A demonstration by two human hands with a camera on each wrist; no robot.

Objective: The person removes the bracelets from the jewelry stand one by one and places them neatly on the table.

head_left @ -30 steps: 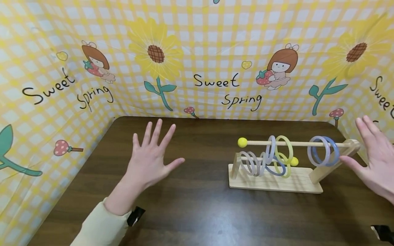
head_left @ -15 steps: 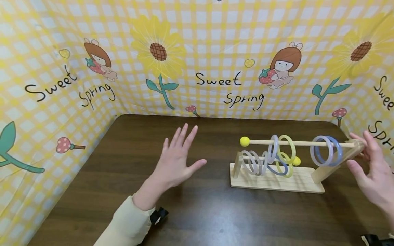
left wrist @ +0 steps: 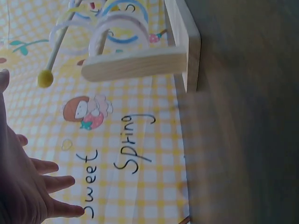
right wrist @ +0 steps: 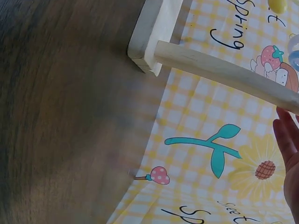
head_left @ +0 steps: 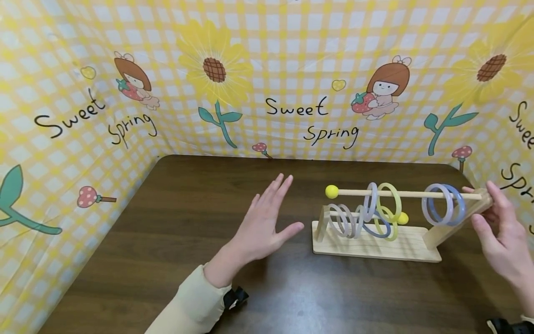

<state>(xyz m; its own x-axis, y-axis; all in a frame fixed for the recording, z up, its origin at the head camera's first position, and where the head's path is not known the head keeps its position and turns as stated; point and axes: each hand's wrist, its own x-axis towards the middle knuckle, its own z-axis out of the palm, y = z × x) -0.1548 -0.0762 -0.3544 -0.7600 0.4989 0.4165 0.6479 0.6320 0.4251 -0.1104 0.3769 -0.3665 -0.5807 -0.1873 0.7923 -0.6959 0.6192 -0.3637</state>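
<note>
A wooden ring stand (head_left: 400, 250) is on the right of the table in the head view, with two rods tipped by yellow balls. Its upper rod (head_left: 410, 194) carries a purple ring (head_left: 425, 211), a blue ring (head_left: 462, 208), a yellow-green ring (head_left: 398, 199) and a pale lilac ring (head_left: 367, 211). More rings hang on the lower rod. My right hand (head_left: 506, 246) grips the top of the slanted post (head_left: 442, 233), fingers behind it and thumb on the near side. My left hand (head_left: 260, 227) hovers left of the stand with straight fingers, touching nothing.
A dark wooden table (head_left: 167, 260) lies under everything. Yellow checked cloth (head_left: 292, 60) with printed flowers and figures rises at the back and both sides. The shorter post (left wrist: 135, 63) stands at the stand's left end.
My left hand has moved right, closer to the stand. My right hand has come in from above and beside the slanted post and taken hold of its top. The rings look unchanged.
</note>
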